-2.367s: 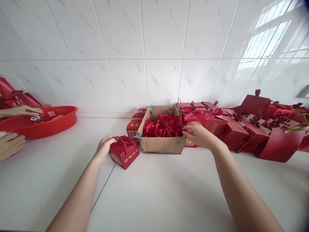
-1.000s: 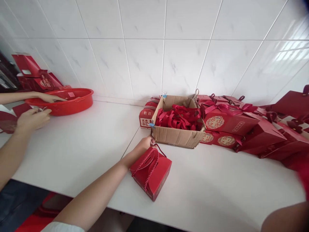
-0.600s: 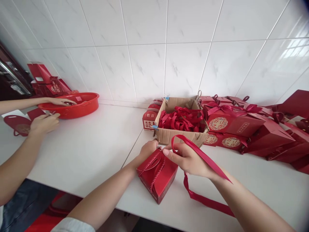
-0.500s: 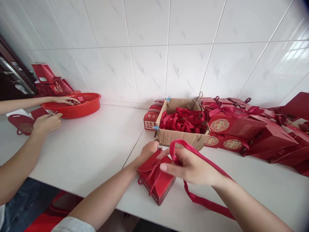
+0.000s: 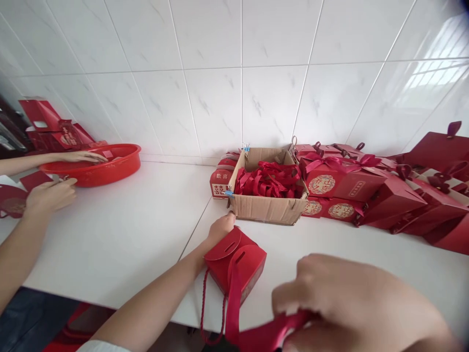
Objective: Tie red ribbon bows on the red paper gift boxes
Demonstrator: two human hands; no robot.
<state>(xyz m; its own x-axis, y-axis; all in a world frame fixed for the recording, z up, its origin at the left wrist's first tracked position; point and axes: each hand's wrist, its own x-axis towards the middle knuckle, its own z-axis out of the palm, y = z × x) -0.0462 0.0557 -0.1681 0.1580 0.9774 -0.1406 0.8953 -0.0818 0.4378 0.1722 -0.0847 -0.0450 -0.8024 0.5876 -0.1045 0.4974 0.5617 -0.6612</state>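
In the middle of the table stands a small red gift box (image 5: 236,261), two slotted flaps folded over its top and a twisted red cord handle (image 5: 203,308) hanging at the near side. My left hand (image 5: 220,230) grips it from the far left, its fingertips partly hidden behind the box. Closed and slightly blurred, my right hand (image 5: 340,298) is close to the camera at lower right, pinching a dark red ribbon (image 5: 233,313). The ribbon runs taut from the box's front flap down to this hand. A cardboard carton of loose red ribbons (image 5: 269,210) sits just beyond.
Finished-looking red boxes with bows (image 5: 340,181) are stacked at right against the tiled wall. A printed red box (image 5: 220,183) stands behind the carton's left. At far left, a co-worker's hand (image 5: 51,195) holds a red box piece beside a red plastic basin (image 5: 124,166); their other hand reaches inside.
My right hand has come toward the camera, drawing the ribbon down from the box. The cord handle now hangs off the box's front. My left hand stays at the box.
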